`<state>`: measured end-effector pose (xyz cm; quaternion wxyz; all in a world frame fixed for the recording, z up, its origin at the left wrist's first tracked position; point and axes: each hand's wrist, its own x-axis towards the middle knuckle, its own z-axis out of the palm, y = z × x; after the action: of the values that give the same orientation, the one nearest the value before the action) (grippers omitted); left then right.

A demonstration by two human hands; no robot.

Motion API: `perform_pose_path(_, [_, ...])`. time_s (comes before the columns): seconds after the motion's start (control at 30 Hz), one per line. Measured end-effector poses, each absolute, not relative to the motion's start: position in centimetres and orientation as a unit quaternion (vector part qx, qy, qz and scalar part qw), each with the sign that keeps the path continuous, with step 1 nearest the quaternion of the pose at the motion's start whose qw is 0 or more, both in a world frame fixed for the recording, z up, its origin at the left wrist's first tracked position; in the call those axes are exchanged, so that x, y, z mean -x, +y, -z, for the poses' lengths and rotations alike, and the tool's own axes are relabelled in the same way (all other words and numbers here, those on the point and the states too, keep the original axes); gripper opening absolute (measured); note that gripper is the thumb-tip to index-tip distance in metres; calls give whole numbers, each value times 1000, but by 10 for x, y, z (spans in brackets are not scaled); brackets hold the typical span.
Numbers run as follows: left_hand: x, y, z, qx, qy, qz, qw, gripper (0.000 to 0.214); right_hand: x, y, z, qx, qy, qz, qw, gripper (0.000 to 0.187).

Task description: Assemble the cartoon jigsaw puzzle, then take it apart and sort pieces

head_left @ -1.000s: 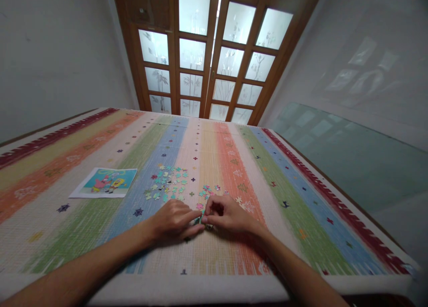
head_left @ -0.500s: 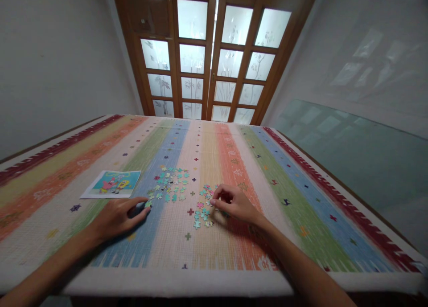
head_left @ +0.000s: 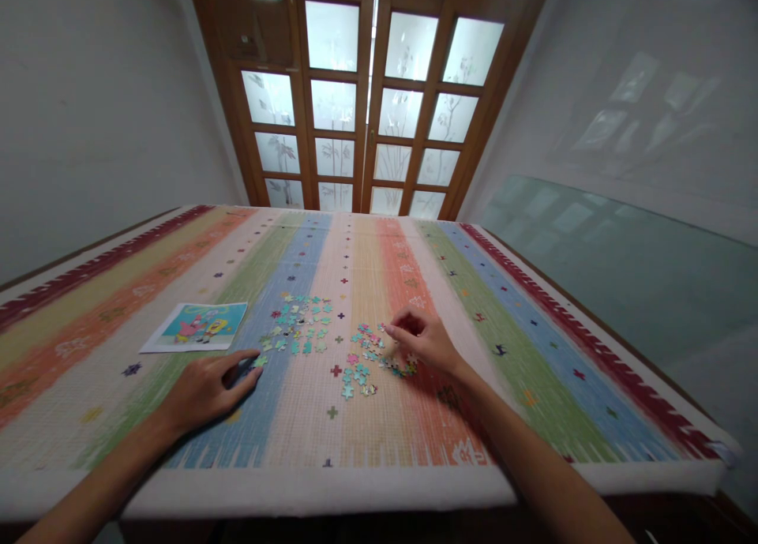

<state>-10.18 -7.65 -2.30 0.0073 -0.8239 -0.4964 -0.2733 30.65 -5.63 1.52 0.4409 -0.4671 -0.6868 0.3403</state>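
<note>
Small jigsaw pieces lie scattered on a striped cloth (head_left: 414, 418) covering the table. One cluster of puzzle pieces (head_left: 299, 327) sits on the blue stripe, another group of pieces (head_left: 364, 362) lies on the pale middle stripe. My left hand (head_left: 207, 388) rests flat on the cloth, fingers stretched toward a loose piece (head_left: 259, 362) at its fingertips. My right hand (head_left: 423, 343) hovers over the right-hand group with fingers curled in a pinch; whatever is between them is too small to make out.
A printed cartoon picture (head_left: 197, 326) lies on the cloth at the left. Wooden doors with frosted glass panes (head_left: 367, 102) stand behind the table. A glass surface (head_left: 621, 268) runs along the right wall. The table's near edge (head_left: 320, 500) is just below my forearms.
My hands were pinched together over one piece. The left then slid out to the left and lay flat. My right hand moved up and right over the pieces.
</note>
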Motion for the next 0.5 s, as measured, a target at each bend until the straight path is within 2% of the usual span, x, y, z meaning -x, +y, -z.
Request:
perform_pose_path(0.33, [92,-84,5,829,-477,291,6,45,-329,-44,-22,493,-655,-273,504,42])
perform_pose_path(0.5, [84,-86,1,850,-424,311,2,35,-352,-37,-29,509,-661,-261,484,43])
